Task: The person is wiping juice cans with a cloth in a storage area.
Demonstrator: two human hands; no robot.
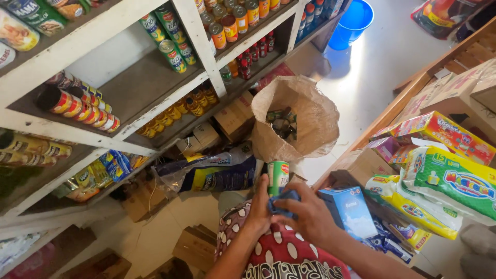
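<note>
My left hand (260,205) grips a green and white tin can (278,175) held upright over my lap. My right hand (308,213) presses a blue cloth (283,202) against the lower part of the can. Just beyond the can stands an open brown sack (305,121) with several dark items inside. I wear a red garment with white dots (279,253).
White shelves (155,98) at the left hold rows of cans and bottles. Cardboard boxes (235,119) and a blue and yellow bag (217,175) lie on the floor. Colourful packages (444,181) and a blue box (349,209) sit at the right. A blue bucket (351,21) stands far back.
</note>
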